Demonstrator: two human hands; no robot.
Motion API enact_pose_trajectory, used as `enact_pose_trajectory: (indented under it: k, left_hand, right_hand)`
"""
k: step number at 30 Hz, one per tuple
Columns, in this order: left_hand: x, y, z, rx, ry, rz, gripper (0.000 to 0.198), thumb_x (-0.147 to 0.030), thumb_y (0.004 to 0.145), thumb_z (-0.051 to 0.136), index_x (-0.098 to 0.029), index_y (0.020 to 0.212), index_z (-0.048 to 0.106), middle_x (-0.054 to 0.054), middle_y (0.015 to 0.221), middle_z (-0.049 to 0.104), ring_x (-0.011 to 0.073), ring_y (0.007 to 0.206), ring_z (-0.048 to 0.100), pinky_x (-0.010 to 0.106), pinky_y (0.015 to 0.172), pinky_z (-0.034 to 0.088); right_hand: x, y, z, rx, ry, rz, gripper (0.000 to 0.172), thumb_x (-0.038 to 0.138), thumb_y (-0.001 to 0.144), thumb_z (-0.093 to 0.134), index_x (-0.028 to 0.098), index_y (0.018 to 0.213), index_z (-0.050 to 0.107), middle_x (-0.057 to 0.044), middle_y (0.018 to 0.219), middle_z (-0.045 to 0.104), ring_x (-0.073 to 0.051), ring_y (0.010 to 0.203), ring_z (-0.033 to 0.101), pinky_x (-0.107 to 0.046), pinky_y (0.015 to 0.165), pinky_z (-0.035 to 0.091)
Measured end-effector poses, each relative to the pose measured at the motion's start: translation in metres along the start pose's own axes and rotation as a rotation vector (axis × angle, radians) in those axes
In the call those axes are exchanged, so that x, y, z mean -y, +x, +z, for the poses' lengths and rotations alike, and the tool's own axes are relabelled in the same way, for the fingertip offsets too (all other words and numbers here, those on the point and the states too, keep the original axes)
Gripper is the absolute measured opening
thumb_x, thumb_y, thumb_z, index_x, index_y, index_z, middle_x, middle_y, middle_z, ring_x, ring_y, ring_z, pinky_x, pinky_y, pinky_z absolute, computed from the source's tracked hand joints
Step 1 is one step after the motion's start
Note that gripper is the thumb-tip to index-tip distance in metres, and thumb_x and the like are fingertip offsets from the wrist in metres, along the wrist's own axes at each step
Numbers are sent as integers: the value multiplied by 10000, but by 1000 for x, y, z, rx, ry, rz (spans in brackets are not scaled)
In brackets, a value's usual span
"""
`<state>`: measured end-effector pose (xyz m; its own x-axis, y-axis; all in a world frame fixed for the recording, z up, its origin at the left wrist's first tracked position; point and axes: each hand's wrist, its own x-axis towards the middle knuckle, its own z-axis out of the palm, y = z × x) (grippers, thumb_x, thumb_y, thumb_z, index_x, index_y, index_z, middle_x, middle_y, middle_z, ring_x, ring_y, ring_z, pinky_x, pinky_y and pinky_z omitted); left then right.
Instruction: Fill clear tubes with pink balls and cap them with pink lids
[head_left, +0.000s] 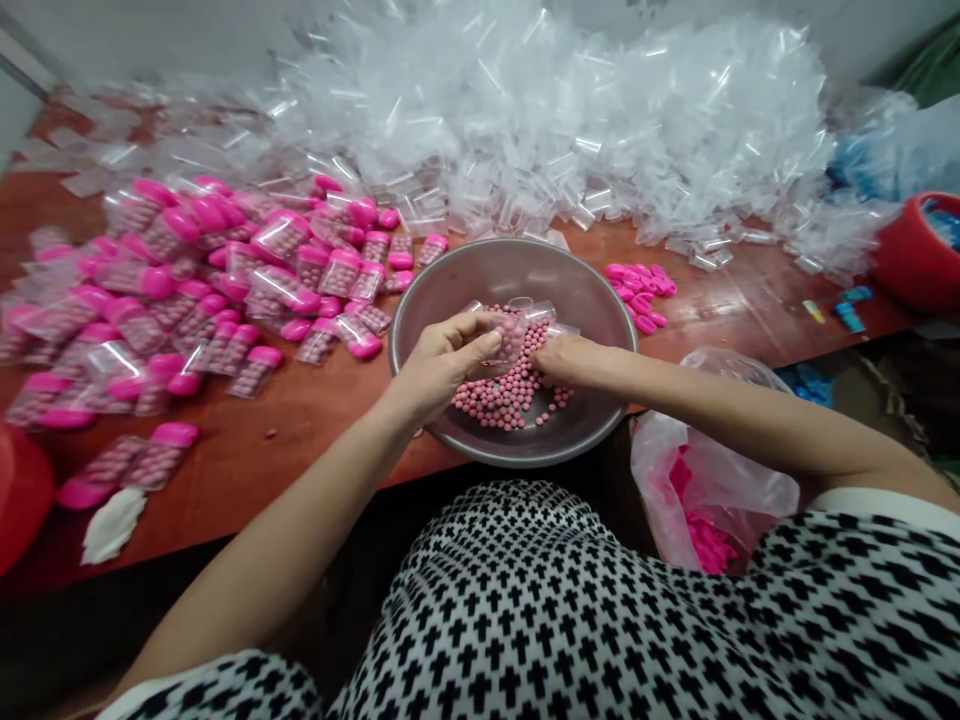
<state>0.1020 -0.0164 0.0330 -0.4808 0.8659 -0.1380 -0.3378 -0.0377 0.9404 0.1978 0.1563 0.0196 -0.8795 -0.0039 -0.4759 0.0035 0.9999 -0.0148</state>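
A round metal bowl [517, 452] holds many small pink balls [499, 400] and a few clear plastic cases [541, 312]. Over its left side, my left hand [450, 355] pinches a clear case [508, 342] that has pink balls inside. My right hand [566, 358] reaches down among the balls in the bowl, its fingers curled. The fingertips are hidden, so what they hold cannot be made out.
Filled cases with bright pink caps [281, 245] cover the table's left. Behind rises a large heap of clear empty cases [570, 110]. Loose pink caps [641, 290] lie right of the bowl; a plastic bag [667, 450] hangs below. Red containers [919, 255] stand at both sides.
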Motion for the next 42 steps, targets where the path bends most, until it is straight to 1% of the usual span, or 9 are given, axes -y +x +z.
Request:
enact_pose_trajectory:
  k: [5,8,11,17,23,26,30,33,42]
  left_hand:
    - [0,0,-2,29,-8,-12,395,-269,642,813,-165,1014,730,61,952,710,186,888,672,347,818,583]
    - [0,0,-3,36,32,6,417,-243,625,812,-157,1025,729,54,923,704,173,855,655,323,789,563]
    - [0,2,-3,54,86,37,402,-265,639,815,-151,1015,731,56,948,706,178,886,648,317,808,544]
    - [0,2,-3,58,210,85,354,-335,664,825,-159,960,743,58,955,724,203,938,659,345,897,532]
    - [-7,-2,-2,-98,208,96,423,-421,673,834,-209,1027,742,56,997,749,206,908,685,335,854,576]
    - [-13,-1,0,-78,352,90,385,-440,647,848,-220,953,767,42,947,762,226,908,693,348,873,579]
    - [-19,1,3,-111,485,94,340,-423,687,827,-256,978,771,-1,974,771,226,954,687,356,930,561]
    - [-20,2,6,-112,483,80,328,-415,689,828,-248,966,776,1,985,776,233,953,689,381,945,560]
    - [-10,0,10,-107,344,-29,422,-443,628,859,-205,967,777,67,959,775,266,893,724,441,912,595]
  right_hand:
    - [-12,-9,-3,-175,224,56,215,23,739,637,171,588,601,-53,601,650,-164,621,614,-262,624,438]
    - [-19,-27,-18,-493,470,57,74,201,827,633,178,769,673,-24,682,672,-144,630,602,-252,612,422]
    - [-10,-39,-34,-792,790,4,208,375,864,636,173,871,684,-7,723,662,-121,629,563,-242,591,421]
    - [9,-44,-49,-812,1016,-142,342,501,800,714,177,906,694,-26,831,686,-136,730,607,-259,649,485]
    - [-66,-85,-25,-1013,992,172,261,417,845,674,168,921,687,8,714,644,-93,574,557,-231,573,464]
    - [-117,-106,7,-917,791,446,178,293,844,648,140,911,710,-24,728,680,-123,614,594,-249,614,470]
    - [-158,-109,46,-585,390,698,215,231,866,607,131,998,744,-117,970,750,-207,871,666,-291,778,462]
    - [-168,-98,62,-446,306,748,265,274,896,584,161,1081,737,-134,1097,739,-240,988,664,-299,827,451]
    - [-160,-79,73,-427,297,708,331,345,914,561,189,1177,686,-129,1213,697,-262,1078,643,-317,876,454]
